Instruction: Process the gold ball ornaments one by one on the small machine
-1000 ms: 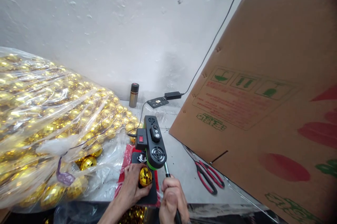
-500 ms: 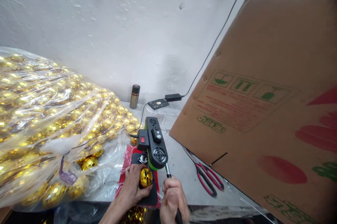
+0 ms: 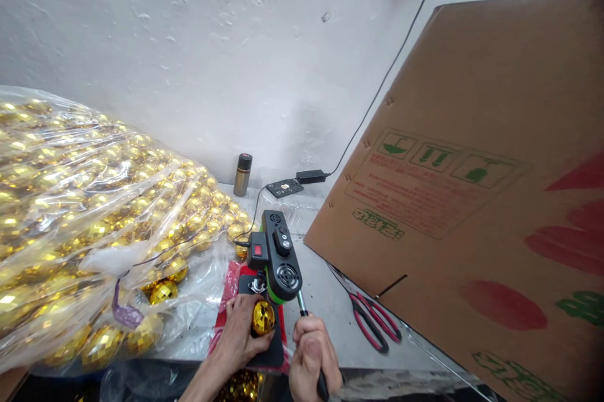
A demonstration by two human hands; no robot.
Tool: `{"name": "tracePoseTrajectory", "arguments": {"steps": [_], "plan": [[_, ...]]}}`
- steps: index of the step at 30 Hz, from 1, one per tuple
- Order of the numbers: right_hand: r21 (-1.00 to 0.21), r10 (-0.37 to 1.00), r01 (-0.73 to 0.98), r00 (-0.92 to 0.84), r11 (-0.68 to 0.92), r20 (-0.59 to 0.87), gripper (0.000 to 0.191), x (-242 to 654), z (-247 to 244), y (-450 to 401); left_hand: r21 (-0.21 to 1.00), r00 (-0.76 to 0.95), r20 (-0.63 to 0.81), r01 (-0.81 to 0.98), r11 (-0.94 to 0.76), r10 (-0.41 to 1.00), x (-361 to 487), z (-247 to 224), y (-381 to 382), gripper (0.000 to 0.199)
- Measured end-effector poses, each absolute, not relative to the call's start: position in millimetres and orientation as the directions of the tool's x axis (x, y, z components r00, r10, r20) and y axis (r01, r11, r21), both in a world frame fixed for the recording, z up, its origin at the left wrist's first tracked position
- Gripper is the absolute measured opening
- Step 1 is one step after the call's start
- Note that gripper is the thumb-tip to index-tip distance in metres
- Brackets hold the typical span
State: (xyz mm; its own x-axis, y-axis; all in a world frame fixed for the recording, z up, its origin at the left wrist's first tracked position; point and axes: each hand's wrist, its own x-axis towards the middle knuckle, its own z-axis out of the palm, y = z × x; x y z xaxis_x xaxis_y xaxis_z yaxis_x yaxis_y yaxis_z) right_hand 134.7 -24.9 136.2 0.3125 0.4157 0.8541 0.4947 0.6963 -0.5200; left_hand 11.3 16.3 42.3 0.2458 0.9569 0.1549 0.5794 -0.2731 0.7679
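Note:
My left hand (image 3: 239,331) is closed round a gold mirrored ball (image 3: 263,317), thumb at its near side and fingers on its left. The ball sits on the black base (image 3: 268,355) of a small bench drill press, below the rounded end of its black and green head (image 3: 282,257). A red switch (image 3: 257,250) shows on the head's left side. To the right of the ball, my right hand (image 3: 312,351) is wrapped round the black grip of the press's lever (image 3: 301,302), whose metal rod reaches up to the head.
A clear plastic bag (image 3: 117,219) full of gold balls fills the left. Red-handled pliers (image 3: 375,323) lie to the right, before a large cardboard box (image 3: 448,156). A spray can (image 3: 242,174) and a power adapter (image 3: 310,176) with its cord stand near the wall.
The view has shifted very slightly. Both hands keep their holds on the ball and the lever, with no clear movement of either.

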Motion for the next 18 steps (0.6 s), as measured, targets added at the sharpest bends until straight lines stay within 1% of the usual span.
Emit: {"name": "tracePoseTrajectory", "arguments": {"steps": [4, 7, 9, 14, 18], "plan": [[-0.625, 0.515, 0.413, 0.355, 0.662, 0.780, 0.040, 135, 161, -31, 0.773, 0.250, 0.170, 0.566, -0.286, 0.953, 11, 36, 18, 0.054], [-0.652, 0.565, 0.402, 0.327, 0.643, 0.758, 0.037, 137, 170, -33, 0.772, 0.226, 0.171, 0.574, -0.273, 0.959, 11, 36, 19, 0.056], [-0.638, 0.557, 0.403, 0.311, 0.656, 0.770, 0.036, 138, 167, -33, 0.775, 0.211, 0.168, 0.576, -0.262, 0.963, 11, 37, 18, 0.055], [-0.577, 0.478, 0.401, 0.325, 0.712, 0.816, 0.038, 139, 146, -30, 0.785, 0.217, 0.177, 0.557, -0.271, 0.960, 9, 43, 17, 0.051], [-0.566, 0.471, 0.421, 0.314, 0.709, 0.824, 0.037, 139, 144, -30, 0.772, 0.223, 0.162, 0.578, -0.264, 0.961, 8, 46, 16, 0.053]]}}
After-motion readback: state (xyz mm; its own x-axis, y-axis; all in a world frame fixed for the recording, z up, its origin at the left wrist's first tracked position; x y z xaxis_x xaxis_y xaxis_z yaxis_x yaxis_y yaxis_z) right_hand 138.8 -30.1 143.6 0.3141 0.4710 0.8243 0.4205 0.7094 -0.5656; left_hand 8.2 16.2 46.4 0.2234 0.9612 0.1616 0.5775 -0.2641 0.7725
